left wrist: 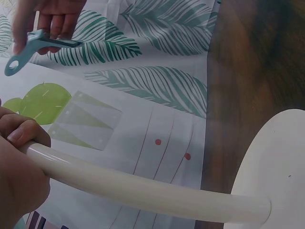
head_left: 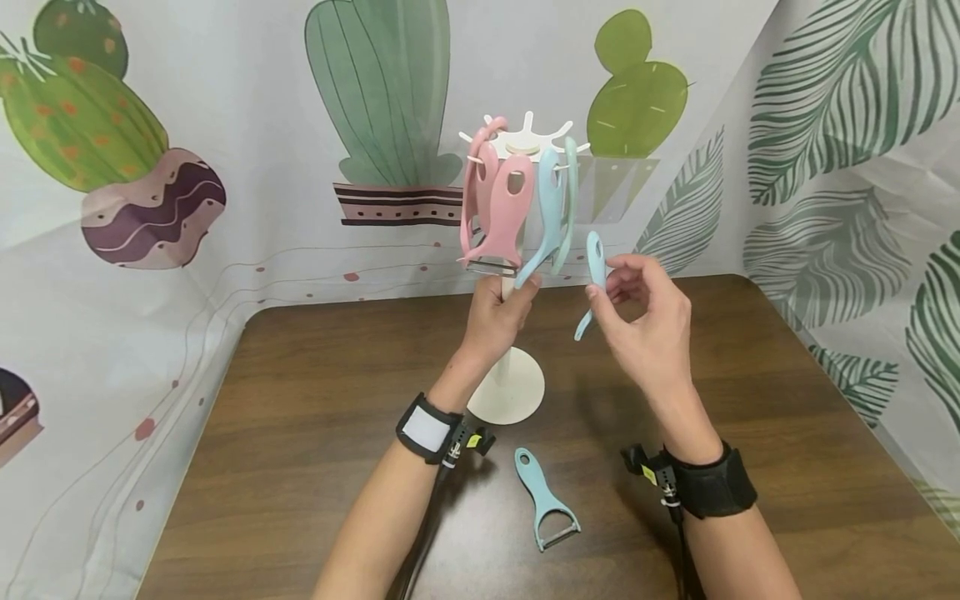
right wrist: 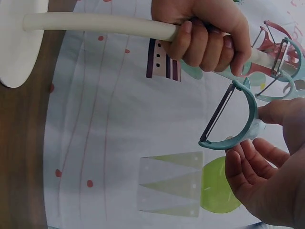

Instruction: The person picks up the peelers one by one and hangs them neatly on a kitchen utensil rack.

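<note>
My left hand [head_left: 501, 315] grips the pole [left wrist: 124, 177] of a white stand, just below the peelers hanging from its rack [head_left: 525, 143]. Pinched between thumb and fingers of my right hand [head_left: 651, 321] is a light blue peeler [head_left: 597, 265], held upright beside the rack, apart from it. Its blade end [right wrist: 219, 114] points downward, as the right wrist view shows from close by. On the rack hang several pink peelers [head_left: 510, 204], a blue peeler [head_left: 550, 196] and a green peeler [head_left: 570, 208]. Some rack prongs at the back and right carry nothing.
Another blue peeler [head_left: 542, 496] lies on the wooden table [head_left: 315, 433] between my forearms. The stand's round base [head_left: 517, 396] is on the table in front of it. A printed cloth [head_left: 262, 125] hangs behind the table's far edge.
</note>
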A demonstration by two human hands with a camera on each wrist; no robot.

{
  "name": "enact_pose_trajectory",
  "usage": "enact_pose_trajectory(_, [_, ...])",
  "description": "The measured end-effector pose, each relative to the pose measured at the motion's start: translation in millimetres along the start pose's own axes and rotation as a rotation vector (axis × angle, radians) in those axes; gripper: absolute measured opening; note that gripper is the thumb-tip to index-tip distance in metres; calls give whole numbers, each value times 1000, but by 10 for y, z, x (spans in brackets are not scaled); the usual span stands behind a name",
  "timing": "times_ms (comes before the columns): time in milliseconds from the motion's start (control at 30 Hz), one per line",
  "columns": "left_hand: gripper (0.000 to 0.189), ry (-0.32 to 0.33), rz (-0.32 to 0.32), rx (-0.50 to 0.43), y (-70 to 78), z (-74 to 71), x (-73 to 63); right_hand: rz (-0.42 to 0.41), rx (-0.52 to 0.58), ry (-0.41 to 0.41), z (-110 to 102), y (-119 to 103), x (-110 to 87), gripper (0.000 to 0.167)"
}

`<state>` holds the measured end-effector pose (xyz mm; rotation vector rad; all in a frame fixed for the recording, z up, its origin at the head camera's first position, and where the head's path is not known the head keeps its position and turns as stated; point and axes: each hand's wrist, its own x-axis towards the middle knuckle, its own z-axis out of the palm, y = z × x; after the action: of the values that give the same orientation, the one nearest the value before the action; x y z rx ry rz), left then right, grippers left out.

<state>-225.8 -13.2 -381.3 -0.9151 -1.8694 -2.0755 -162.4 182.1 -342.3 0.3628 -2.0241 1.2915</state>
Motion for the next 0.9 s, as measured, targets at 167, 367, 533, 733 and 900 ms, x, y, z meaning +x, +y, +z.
enact_pose_trajectory(167, [54, -1, 4, 3, 7, -4, -1, -24, 30, 21, 1, -55, 86, 34])
enact_pose_trajectory(367, [55, 5, -4, -1, 8, -11, -10, -33, 62, 39, 18, -98, 200, 33])
enact_pose_trajectory(533, [55, 3, -10, -2, 11, -9, -11, -39, 100, 57, 18, -136, 283, 32])
enact_pose_trajectory(733, [54, -6, -12, -2, 16, -7, -9, -22, 126, 79, 27, -195, 384, 32])
enact_pose_trajectory(900, [54, -8, -16, -7, 12, -5, -9, -78, 140, 57, -6, -227, 473, 31])
